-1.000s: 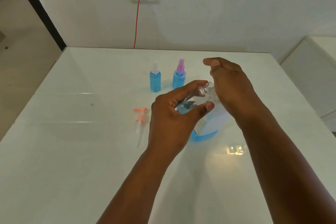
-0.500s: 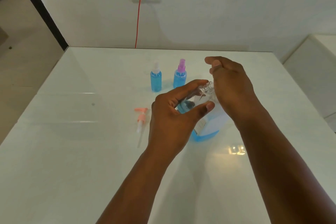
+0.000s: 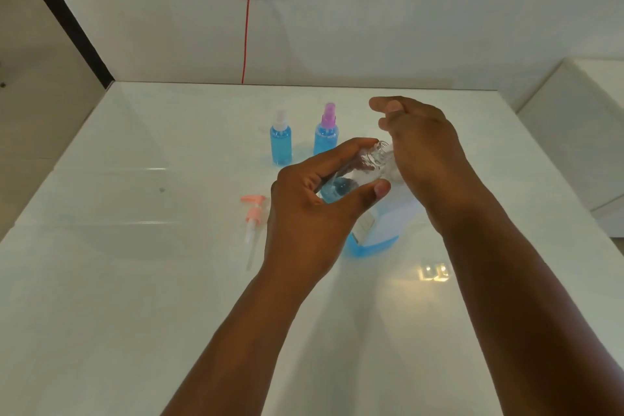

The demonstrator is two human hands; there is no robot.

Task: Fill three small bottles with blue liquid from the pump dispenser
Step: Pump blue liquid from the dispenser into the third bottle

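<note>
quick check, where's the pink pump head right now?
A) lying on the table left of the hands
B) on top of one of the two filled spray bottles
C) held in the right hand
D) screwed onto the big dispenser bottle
A: the pink pump head lies flat on the white table, its tube pointing toward the camera, to the left of the left hand and touched by neither hand.

The hands [image 3: 364, 179] hid most of the large clear dispenser bottle of blue liquid [image 3: 381, 230], and whatever the right fingers held.
</note>
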